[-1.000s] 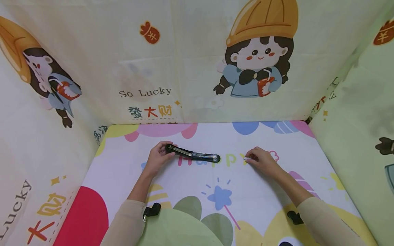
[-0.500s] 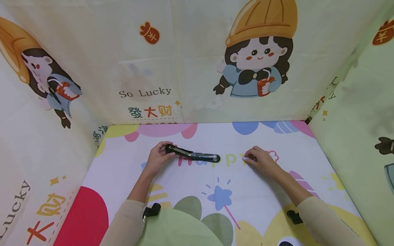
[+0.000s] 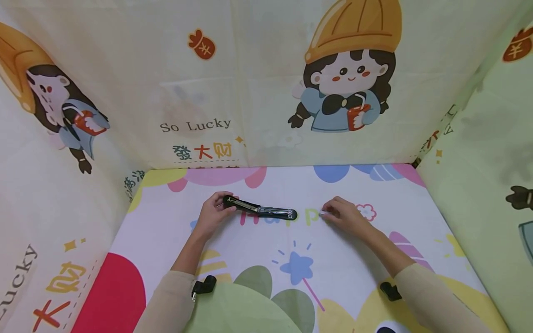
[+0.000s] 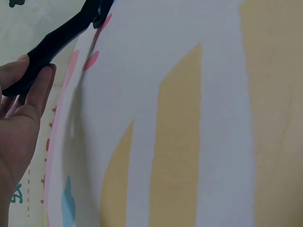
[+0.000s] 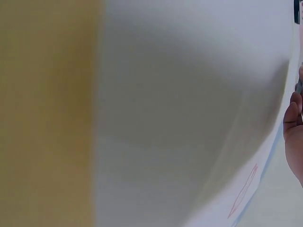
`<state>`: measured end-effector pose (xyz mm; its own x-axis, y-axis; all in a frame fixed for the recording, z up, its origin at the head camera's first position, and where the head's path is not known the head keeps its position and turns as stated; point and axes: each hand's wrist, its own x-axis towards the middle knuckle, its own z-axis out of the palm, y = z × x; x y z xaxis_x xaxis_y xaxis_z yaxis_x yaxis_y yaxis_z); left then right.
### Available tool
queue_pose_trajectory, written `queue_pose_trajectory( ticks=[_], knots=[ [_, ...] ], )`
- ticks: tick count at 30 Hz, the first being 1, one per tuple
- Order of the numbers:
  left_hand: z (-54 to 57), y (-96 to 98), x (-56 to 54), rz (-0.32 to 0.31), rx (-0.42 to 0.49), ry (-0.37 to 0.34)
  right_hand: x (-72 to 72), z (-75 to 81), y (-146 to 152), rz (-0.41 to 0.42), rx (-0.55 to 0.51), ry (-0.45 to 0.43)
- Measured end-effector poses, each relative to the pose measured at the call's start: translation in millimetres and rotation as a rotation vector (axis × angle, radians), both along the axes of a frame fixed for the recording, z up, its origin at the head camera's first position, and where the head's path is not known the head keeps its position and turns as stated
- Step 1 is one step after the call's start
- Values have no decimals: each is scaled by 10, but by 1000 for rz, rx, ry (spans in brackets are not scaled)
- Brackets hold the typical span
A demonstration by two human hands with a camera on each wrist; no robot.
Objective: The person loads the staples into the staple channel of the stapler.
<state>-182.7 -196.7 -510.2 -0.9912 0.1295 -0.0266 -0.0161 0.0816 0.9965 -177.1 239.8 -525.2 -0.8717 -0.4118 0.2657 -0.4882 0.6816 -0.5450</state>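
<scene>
A black stapler [image 3: 276,212] lies swung wide open over the table, its metal staple channel showing. My left hand [image 3: 213,213] grips its left end between thumb and fingers. In the left wrist view, that hand [image 4: 21,127] holds the dark stapler body [image 4: 61,40] at the upper left. Between the thumb and fingertips of my right hand [image 3: 344,216] is a short silvery strip of staples [image 3: 322,213], mostly covered by the fingers. It is a little to the right of the stapler's right end. At the right wrist view's edge, only part of the right hand [image 5: 294,125] shows.
A printed cloth with coloured letters and shapes covers the table [image 3: 266,249]. Patterned fabric walls [image 3: 266,92] rise at the back and on both sides. Small black devices [image 3: 204,285] sit at both sleeves.
My right hand has moved left with the strip of staples, closer to the stapler. My left hand and the stapler stay in place.
</scene>
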Motion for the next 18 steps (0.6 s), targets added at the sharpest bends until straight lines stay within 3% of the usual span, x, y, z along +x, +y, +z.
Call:
queue_pose_trajectory(
  ticks=[18],
  knots=[
    [6, -5, -11, 1, -1, -2, -177, 216, -443, 94, -15, -10]
  ],
)
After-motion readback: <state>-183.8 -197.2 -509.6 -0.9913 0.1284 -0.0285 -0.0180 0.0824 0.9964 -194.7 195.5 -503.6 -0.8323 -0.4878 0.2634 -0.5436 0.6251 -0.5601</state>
